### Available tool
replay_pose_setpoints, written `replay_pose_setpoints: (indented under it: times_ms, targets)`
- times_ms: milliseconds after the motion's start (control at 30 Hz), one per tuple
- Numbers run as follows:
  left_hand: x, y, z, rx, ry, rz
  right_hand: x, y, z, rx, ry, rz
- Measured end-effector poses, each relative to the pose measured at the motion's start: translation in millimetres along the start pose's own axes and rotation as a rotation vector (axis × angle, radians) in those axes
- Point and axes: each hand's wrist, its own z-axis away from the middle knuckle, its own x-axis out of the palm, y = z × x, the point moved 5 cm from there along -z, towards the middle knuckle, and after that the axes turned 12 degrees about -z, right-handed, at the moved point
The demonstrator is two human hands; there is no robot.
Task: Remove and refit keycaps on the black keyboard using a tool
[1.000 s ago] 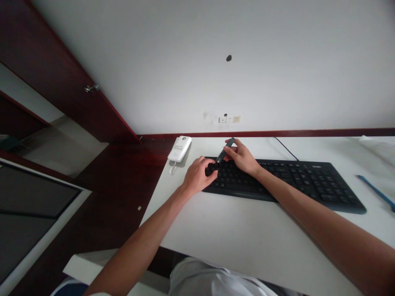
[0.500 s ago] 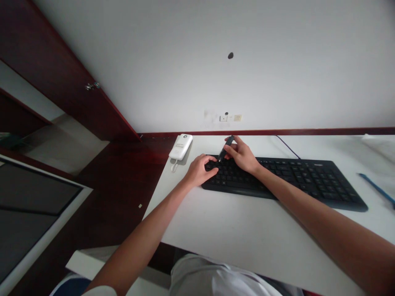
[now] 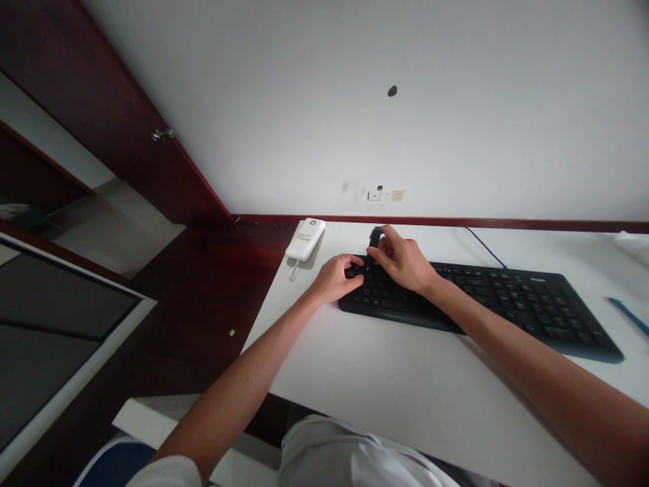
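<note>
A black keyboard (image 3: 512, 301) lies on the white desk. On its left end rests my left hand (image 3: 337, 276), thumb and forefinger spread apart over the keys with nothing visible between them. My right hand (image 3: 403, 260) is closed on a short, dark, stick-shaped tool (image 3: 375, 237), pinched between thumb and fingers. The tool stands nearly upright, its lower end down at the keys near the left fingertips. Whether that end touches a key, and what kind of tool it is, I cannot make out. My right hand and wrist cover part of the keys.
A white power bank (image 3: 307, 238) with a short cable loop lies at the desk's left edge. The keyboard's cord (image 3: 487, 247) runs back toward the wall. At the right lies a blue strip-like object (image 3: 629, 314), with something white (image 3: 633, 242) behind it.
The dark tool has turned from a slant to nearly upright, and my right fingers sit lower over the keys. My left hand stays on the keyboard's left end. The whole view has shifted slightly.
</note>
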Motion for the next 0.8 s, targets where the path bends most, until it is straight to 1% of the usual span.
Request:
replay_pose_setpoints:
  times_ms: [67,233,367,567,700,800]
  targets:
    - [0.8,-0.6,0.5,0.006,0.011,-0.001,0.0,-3.1,0.1,0.006,0.006,0.022]
    - [0.8,-1.3,3.3,-0.018,0.03,0.005,-0.6,0.4,-0.7,0.073,-0.017,-0.059]
    - [-2.8,2.0,5.3,-0.036,0.057,-0.021,0.6,1.9,-1.1,0.097,-0.026,-0.099]
    - [-8.2,11.2,8.7,0.018,0.109,-0.113,1.4,5.7,-1.3,0.138,-0.027,-0.176]
    - [-9.1,14.4,10.3,0.048,0.113,-0.166,0.4,14.7,-2.6,0.161,-0.011,-0.222]
    - [-9.6,15.7,10.8,0.059,0.108,-0.199,0.7,28.5,-4.4,0.212,0.014,-0.336]
